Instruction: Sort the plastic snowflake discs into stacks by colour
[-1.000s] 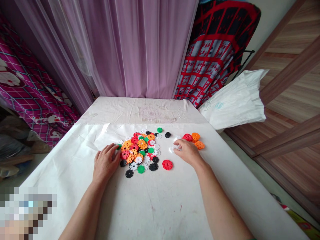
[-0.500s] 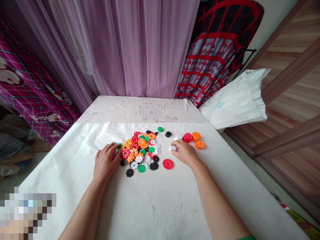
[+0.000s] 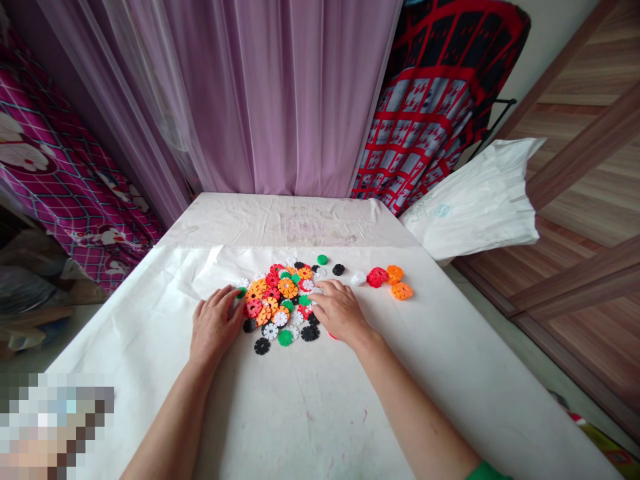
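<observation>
A heap of small plastic snowflake discs [image 3: 283, 300] in orange, red, green, black and white lies mid-table on a white sheet. My left hand [image 3: 215, 325] rests flat at the heap's left edge, fingers stretched out and touching a green disc. My right hand [image 3: 340, 310] lies palm down at the heap's right edge, fingertips on white discs, covering most of a red disc. To the right sit a white disc [image 3: 358, 277], a red disc [image 3: 377, 277] and two orange discs [image 3: 397, 283]; a black disc [image 3: 339, 269] and a green one [image 3: 322, 259] lie behind.
The table [image 3: 300, 413] is covered in white sheeting. Purple curtains [image 3: 270, 100] hang behind it. A red and black patterned cloth [image 3: 440, 107] stands at the back right, with a white plastic bag [image 3: 475, 203] off the table's right edge. Pink patterned fabric [image 3: 55, 180] is left.
My right hand has moved left from beside the red and orange discs to the heap's right edge, leaving a white disc on the table. My left hand has stayed put.
</observation>
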